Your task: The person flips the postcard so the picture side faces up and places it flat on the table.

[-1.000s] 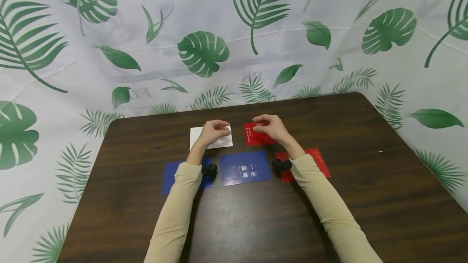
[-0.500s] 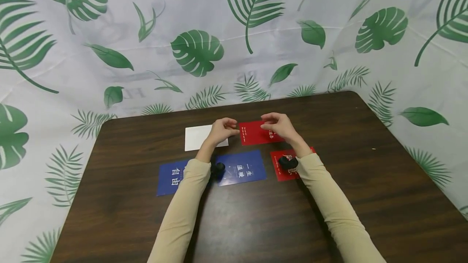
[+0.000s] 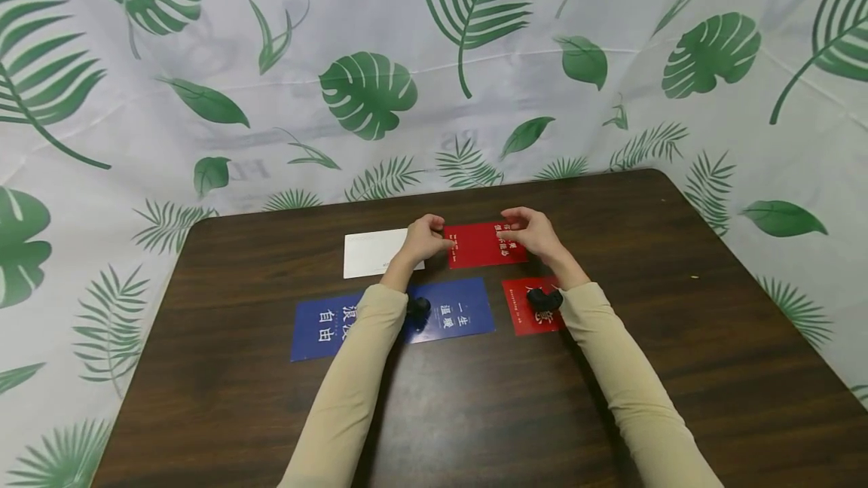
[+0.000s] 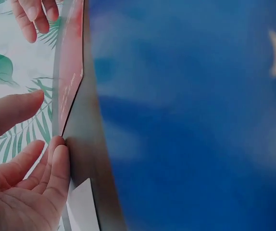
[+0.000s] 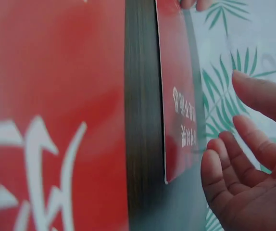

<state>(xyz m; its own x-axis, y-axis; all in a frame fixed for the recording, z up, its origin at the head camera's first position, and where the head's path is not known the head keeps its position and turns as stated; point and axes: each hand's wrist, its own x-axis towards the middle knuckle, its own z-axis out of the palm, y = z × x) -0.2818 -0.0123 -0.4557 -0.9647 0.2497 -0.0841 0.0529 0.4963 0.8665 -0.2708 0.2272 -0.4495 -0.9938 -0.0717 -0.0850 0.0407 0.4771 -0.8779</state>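
A red card [image 3: 475,248] with white writing lies at the back of the table between both hands. My left hand [image 3: 423,239] is at its left edge, thumb and fingers apart and holding nothing; in the left wrist view its fingertips [image 4: 58,149] are right at a corner of that card. At the card's right end, my right hand [image 3: 540,238] has its thumb and fingers parted with nothing between them. The right wrist view shows its fingers [image 5: 215,173] just beyond the card's end. Left of the red card lies a white card [image 3: 373,253], partly covered by my left hand.
In the nearer row lie a blue card [image 3: 315,330] at left, a second blue card [image 3: 464,307] in the middle and another red card [image 3: 517,316] at right. My sleeves overlap parts of these. The brown table [image 3: 610,224] meets a leaf-print cloth [image 3: 285,134] behind.
My left hand has moved right, from over the white card to the red card's left edge. The right hand has shifted right along the red card to its far end. The view has turned slightly.
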